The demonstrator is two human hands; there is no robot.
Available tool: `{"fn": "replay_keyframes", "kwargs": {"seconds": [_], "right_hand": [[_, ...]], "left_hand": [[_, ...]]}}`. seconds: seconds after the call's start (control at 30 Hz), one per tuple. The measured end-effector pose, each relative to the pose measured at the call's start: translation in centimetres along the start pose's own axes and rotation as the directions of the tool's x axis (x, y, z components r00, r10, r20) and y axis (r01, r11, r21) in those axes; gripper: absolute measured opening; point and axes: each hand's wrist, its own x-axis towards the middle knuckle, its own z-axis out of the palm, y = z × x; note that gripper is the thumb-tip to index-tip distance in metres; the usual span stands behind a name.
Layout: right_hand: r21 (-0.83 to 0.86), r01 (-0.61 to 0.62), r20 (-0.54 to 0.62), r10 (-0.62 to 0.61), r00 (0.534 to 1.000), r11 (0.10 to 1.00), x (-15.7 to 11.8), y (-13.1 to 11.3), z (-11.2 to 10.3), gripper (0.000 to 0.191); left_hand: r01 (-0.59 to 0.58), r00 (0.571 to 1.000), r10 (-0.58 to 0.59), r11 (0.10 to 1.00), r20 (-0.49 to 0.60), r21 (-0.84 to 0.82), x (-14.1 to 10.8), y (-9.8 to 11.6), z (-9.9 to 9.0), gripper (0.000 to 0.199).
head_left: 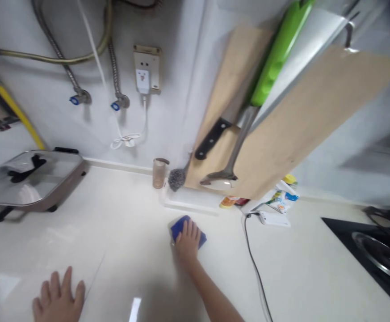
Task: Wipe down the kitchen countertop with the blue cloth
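The right hand (pixel 188 239) lies flat with fingers spread on a blue cloth (pixel 181 227), pressing it to the table (pixel 121 232) just in front of the cutting board (pixel 302 120). The left hand (pixel 59 298) rests open and empty on the table, well apart from the cloth, likely as a brace.

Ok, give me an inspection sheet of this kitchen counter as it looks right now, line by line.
Surface: pale glossy counter, glare patches.
Job's things: blue cloth flat on the counter.
Clutter: covered electric pan, cup, steel scourer, packets.
Hands: right hand pressed on the cloth; left hand flat on the counter, holding nothing.
Cables: black cord across the counter; white cord below the wall socket.
Surroundings: hanging cutting boards, knife, stove.
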Motion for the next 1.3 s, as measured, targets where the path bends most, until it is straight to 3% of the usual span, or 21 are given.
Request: {"fn": "replay_keyframes", "kwargs": {"seconds": [0.17,0.33,0.43,0.53,0.63,0.7,0.77,0.9,1.0,1.17,1.23,1.3], "right_hand": [[0.065,0.213,0.093,-0.218,0.972,0.975,0.3,-11.0,0.6,0.059],[0.167,0.402,0.147,-0.426,0.893,0.9,-1.2,-21.1,2.4,0.06],[0.217,0.511,0.161,-0.547,0.821,0.831,-3.6,-25.2,2.9,0.062],[0.258,0.618,0.166,-0.664,0.729,0.743,-6.7,-27.5,2.6,0.062],[0.304,0.714,0.161,-0.773,0.614,0.631,-9.9,-28.3,1.9,0.062],[0.338,0.765,0.153,-0.835,0.529,0.547,-11.9,-28.4,1.4,0.062],[0.381,0.812,0.136,-0.896,0.423,0.442,-13.8,-27.9,0.8,0.061],[0.479,0.864,0.045,-0.987,0.153,0.155,-16.5,-26.0,-0.1,0.057],[0.52,0.854,-0.015,-1.0,0.007,-0.001,-17.2,-24.0,-0.6,0.055],[0.545,0.815,-0.099,-0.98,-0.172,-0.198,-15.5,-19.8,-0.5,0.051],[0.548,0.803,-0.113,-0.972,-0.206,-0.234,-13.9,-18.0,-0.3,0.052],[0.55,0.803,-0.101,-0.973,-0.207,-0.228,-12.3,-16.7,-0.1,0.054]], "left_hand": [[-0.046,0.992,0.046,0.999,-0.117,-0.001,-0.8,-0.3,0.4,0.065],[-0.062,0.99,0.046,0.991,-0.131,-0.122,-1.6,-1.1,0.7,0.058],[-0.08,0.987,0.029,0.942,-0.157,-0.325,-2.0,-1.8,0.6,0.057],[-0.068,0.975,-0.075,0.794,-0.208,-0.605,-2.5,-2.6,-0.2,0.054],[0.039,0.948,-0.271,0.618,-0.166,-0.785,-3.3,-3.5,-1.6,0.054],[0.103,0.929,-0.348,0.566,-0.124,-0.818,-4.0,-4.2,-2.6,0.053],[0.134,0.922,-0.374,0.56,-0.105,-0.817,-5.0,-4.8,-3.5,0.051],[0.17,0.906,-0.412,0.574,-0.102,-0.801,-7.3,-5.5,-4.7,0.05],[0.191,0.889,-0.441,0.603,-0.124,-0.775,-9.2,-5.6,-5.2,0.05],[0.232,0.876,-0.459,0.668,-0.146,-0.707,-13.1,-5.7,-6.0,0.045],[0.241,0.876,-0.457,0.69,-0.152,-0.683,-15.1,-5.7,-6.3,0.041],[0.248,0.871,-0.464,0.702,-0.164,-0.668,-17.3,-5.6,-6.7,0.039]]}}
